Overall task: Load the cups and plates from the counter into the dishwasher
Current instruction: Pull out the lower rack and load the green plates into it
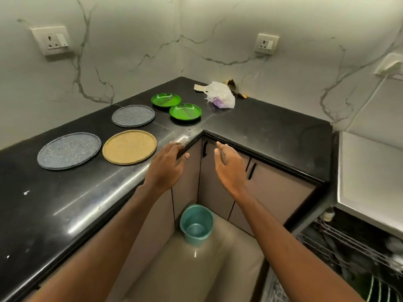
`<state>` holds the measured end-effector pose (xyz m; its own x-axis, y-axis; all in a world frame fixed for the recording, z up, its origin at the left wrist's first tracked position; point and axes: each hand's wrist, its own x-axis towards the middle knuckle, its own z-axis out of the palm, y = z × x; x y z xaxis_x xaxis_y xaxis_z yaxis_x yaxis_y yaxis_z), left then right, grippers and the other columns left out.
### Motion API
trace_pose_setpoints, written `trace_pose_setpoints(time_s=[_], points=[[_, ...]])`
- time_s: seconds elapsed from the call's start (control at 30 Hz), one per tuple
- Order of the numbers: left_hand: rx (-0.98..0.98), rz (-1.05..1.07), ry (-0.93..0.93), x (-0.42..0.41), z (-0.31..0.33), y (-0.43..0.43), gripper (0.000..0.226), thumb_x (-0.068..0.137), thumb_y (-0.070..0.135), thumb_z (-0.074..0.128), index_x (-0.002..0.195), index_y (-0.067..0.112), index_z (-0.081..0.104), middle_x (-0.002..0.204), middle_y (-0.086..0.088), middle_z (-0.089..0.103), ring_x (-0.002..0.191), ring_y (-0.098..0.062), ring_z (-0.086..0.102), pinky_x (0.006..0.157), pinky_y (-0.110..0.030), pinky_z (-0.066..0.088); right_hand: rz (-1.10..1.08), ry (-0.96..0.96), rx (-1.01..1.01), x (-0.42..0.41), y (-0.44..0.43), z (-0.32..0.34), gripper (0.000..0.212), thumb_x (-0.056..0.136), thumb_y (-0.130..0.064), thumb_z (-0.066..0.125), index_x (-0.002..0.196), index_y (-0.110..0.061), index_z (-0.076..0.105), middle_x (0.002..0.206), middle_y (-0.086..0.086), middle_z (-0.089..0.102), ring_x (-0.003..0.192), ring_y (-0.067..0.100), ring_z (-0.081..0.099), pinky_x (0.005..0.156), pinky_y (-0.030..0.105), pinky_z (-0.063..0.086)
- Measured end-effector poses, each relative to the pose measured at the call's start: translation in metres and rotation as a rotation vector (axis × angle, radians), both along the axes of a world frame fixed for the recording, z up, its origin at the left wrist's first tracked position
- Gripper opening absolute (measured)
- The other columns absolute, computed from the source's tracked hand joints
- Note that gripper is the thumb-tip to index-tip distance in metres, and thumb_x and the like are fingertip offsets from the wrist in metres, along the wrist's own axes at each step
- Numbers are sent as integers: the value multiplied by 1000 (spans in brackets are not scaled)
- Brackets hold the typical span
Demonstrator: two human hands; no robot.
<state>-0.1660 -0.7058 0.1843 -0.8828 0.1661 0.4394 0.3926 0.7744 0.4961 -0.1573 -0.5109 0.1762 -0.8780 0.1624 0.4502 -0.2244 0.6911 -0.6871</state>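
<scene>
Five plates lie on the black counter (65,203). A large grey plate (69,151) is at the left, a tan plate (129,147) beside it, and a smaller grey plate (133,116) behind. Two green plates (166,99) (185,111) sit near the corner. My left hand (166,165) hovers at the counter's front edge, just right of the tan plate, fingers relaxed and holding nothing. In front of the corner cabinet, my right hand (229,165) is held out flat and holds nothing. The open dishwasher rack (349,247) shows at the lower right with dishes in it.
A crumpled white plastic bag (220,94) and scraps lie at the back of the counter. A teal bucket (196,224) stands on the floor in the corner below. Wall sockets (52,41) (266,43) sit above. A white appliance top (370,171) is at the right.
</scene>
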Motion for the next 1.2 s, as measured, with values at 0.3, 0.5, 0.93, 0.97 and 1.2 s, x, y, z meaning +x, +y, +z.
trace_pose_setpoints(time_s=[0.3, 0.5, 0.93, 0.97, 1.2], points=[[-49, 79, -5, -108, -11, -25, 33, 96, 32, 52, 123, 14, 59, 126, -2, 59, 121, -19, 52, 99, -31, 38, 45, 7, -8, -121, -21, -9, 34, 98, -26, 49, 127, -11, 61, 125, 4, 64, 121, 16, 55, 104, 30, 42], [-50, 110, -68, -189, -7, -21, 35, 97, 34, 50, 124, 13, 57, 127, -4, 58, 120, -21, 51, 100, -35, 39, 94, 36, 0, -213, -20, -5, 32, 97, -20, 51, 122, -5, 63, 119, 9, 67, 113, 20, 60, 99, 28, 44], [26, 182, -107, -335, -7, -27, 35, 97, 33, 50, 124, 10, 56, 123, -6, 58, 113, -22, 53, 95, -36, 42, 143, 31, 33, -361, -18, -6, 30, 96, -19, 53, 121, -6, 64, 117, 9, 67, 109, 21, 61, 93, 32, 47], [25, 184, -109, -347, -9, -28, 34, 97, 32, 51, 123, 11, 56, 122, -6, 58, 112, -22, 53, 94, -36, 42, 139, 25, 35, -371, -19, -9, 30, 96, -19, 52, 121, -6, 64, 118, 9, 67, 109, 22, 61, 94, 32, 47], [29, 169, -183, -442, -30, -49, 34, 97, 36, 49, 118, 11, 59, 114, -6, 60, 106, -24, 54, 91, -41, 46, 85, -60, 44, -433, -27, -31, 30, 97, -21, 51, 121, -10, 63, 117, 5, 66, 109, 18, 59, 94, 29, 43]])
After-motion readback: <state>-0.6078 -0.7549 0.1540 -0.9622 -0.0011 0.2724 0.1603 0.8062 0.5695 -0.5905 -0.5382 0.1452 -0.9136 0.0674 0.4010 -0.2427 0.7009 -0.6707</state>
